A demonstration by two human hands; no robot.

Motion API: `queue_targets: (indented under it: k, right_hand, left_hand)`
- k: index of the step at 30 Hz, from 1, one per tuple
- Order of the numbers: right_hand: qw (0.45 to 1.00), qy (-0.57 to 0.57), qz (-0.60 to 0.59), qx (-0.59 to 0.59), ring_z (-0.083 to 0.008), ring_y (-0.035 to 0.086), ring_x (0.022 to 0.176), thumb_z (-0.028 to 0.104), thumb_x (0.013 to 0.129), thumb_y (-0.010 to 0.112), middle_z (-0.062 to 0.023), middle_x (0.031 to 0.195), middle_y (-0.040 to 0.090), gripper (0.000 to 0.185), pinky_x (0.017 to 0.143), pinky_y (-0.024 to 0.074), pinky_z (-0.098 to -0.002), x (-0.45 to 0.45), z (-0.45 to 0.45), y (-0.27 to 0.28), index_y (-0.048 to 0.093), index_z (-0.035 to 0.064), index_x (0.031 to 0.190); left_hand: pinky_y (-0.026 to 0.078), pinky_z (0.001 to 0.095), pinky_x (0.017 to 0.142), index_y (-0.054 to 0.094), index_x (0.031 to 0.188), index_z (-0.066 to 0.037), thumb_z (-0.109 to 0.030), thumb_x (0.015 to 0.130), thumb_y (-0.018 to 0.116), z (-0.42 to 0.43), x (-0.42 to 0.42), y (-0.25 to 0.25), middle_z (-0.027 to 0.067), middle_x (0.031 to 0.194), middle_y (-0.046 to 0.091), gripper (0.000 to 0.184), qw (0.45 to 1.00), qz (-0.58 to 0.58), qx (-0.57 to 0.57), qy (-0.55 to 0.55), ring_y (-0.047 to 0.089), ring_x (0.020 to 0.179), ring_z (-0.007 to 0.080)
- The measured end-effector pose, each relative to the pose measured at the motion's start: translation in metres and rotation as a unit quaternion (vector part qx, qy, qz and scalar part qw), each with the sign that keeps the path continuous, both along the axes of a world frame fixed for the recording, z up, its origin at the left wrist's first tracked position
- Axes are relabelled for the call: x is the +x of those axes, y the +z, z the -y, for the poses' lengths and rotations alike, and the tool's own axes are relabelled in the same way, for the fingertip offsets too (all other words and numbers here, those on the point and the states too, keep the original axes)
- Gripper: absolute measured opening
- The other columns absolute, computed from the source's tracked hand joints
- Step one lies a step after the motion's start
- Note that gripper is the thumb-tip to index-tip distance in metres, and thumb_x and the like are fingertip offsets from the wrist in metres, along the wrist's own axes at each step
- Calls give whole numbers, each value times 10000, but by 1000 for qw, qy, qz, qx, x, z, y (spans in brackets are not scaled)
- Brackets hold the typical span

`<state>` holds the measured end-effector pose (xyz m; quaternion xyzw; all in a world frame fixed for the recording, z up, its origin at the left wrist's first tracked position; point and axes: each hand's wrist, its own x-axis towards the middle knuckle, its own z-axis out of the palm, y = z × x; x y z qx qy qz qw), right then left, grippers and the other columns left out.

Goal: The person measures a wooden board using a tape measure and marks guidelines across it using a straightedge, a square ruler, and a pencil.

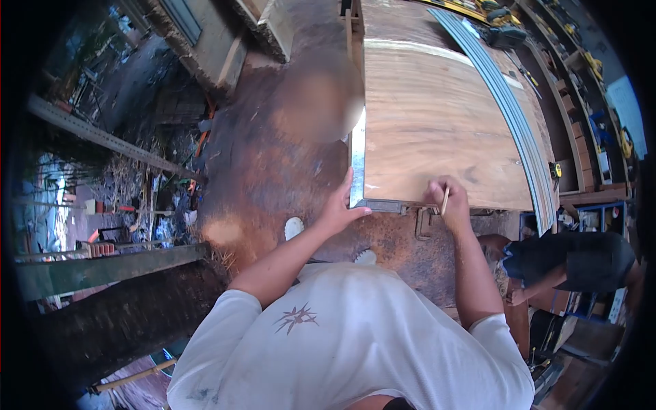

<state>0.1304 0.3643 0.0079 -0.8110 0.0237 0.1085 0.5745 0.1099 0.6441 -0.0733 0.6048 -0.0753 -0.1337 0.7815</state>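
My left hand (339,210) is at the near left corner of a plywood sheet (437,130). Its thumb and fingers are spread, touching a pale metal strip (357,181) along the sheet's left edge. A dark grey bar (384,206) runs from that corner along the front edge; whether strip and bar form one square cannot be made out. Over the front edge, further right, my right hand (451,197) is closed on a thin wooden pencil (445,201), which points down toward my wrist. A rusty metal clamp (423,225) hangs below the edge between my hands.
Long grey metal strips (502,89) lie along the sheet's right side. Beyond them are a power tool (504,34), a tape measure (555,171) and shelves (581,102). Another person (567,263) bends over at the right. A blurred patch covers something left of the table.
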Motion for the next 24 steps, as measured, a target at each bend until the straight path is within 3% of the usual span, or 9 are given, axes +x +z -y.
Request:
queue_targets:
  k: [1,2,4,5,8,21,24]
  right_hand:
    - [992,-68,92,-50,-195,671,802,193,885,689,-128,918,681,249,679,537,-313,10,4,-6,624,15,1047]
    - [991,-77,95,-48,-195,671,802,193,885,689,-128,918,681,249,679,537,-313,19,7,-10,624,15,1047]
    - [931,-77,252,-254,-268,634,999,189,849,704,-157,1092,645,304,843,509,-367,32,11,-14,601,33,1089]
    - [938,-74,228,-250,-346,547,1149,206,815,723,-165,1216,588,399,970,447,-414,32,10,-18,577,61,1157]
    - [888,-15,307,-342,-365,509,1201,209,813,723,-156,1237,584,427,1009,417,-435,35,3,-18,562,68,1183]
    - [896,-43,291,-331,-362,510,1212,150,801,707,-158,1245,591,314,1008,416,-452,35,1,-16,585,51,1073]
    - [894,-43,293,-336,-359,516,1209,149,801,708,-156,1249,593,304,1005,417,-452,35,1,-18,591,49,1063]
  left_hand:
    - [386,298,1045,-23,1517,11,78,770,717,0,0,3,172,1478,376,1053,1000,3,2,-8,440,1284,184]
    - [389,308,1050,-35,1515,9,84,772,714,-1,0,7,169,1484,366,1058,1000,-19,8,-12,444,1282,189]
    - [391,319,1055,-46,1514,6,89,773,712,0,0,10,166,1491,357,1064,999,-38,16,-21,447,1280,194]
    - [384,311,1057,-52,1511,12,90,774,709,0,0,9,166,1497,347,1062,999,-31,31,-16,436,1292,192]
    - [377,303,1058,-65,1507,18,97,777,701,0,1,11,163,1501,343,1061,999,-29,41,-15,432,1299,189]
    - [402,290,1028,-93,1504,14,107,801,664,2,-2,16,152,1477,383,1038,998,-34,48,-20,454,1282,189]
    - [420,279,1004,-90,1511,-4,101,802,661,3,-2,17,150,1459,402,1038,996,-78,27,-18,467,1269,197]
